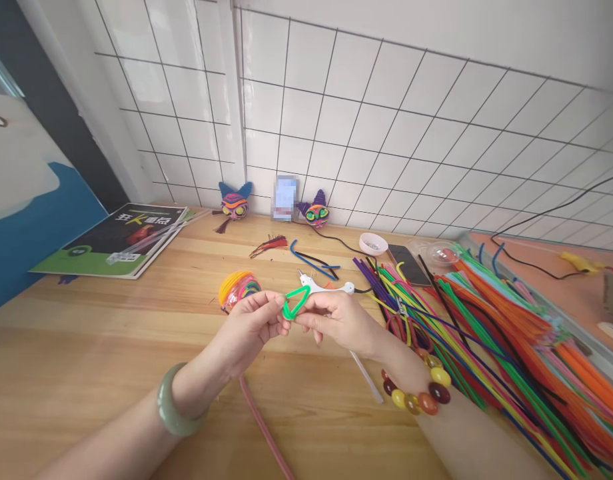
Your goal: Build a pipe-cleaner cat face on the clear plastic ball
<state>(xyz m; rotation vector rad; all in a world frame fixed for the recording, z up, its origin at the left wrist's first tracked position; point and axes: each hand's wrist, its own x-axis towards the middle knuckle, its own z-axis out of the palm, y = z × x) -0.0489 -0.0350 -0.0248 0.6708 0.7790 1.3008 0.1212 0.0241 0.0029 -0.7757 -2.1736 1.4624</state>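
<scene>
A green pipe cleaner (297, 303), bent into a small pointed loop, is held up between both hands over the table. My left hand (254, 327) pinches its left side with thumb and forefinger. On its right side, my right hand (336, 317) pinches it in the same way. Just behind my left hand sits a ball (239, 288) partly wrapped in orange and multicoloured strands. A white hot glue gun (329, 287) lies behind my right hand, partly hidden by it. A clear glue stick (366, 377) rests below my right wrist.
Many coloured pipe cleaners (491, 333) spread over the right side, with scissors (401, 323) among them. A phone (409, 265) and a pink bowl (373, 244) lie behind. Two wrapped cat faces (235, 202) lean on the wall. A book (121, 240) lies at left, a pink tube (264, 427) in front.
</scene>
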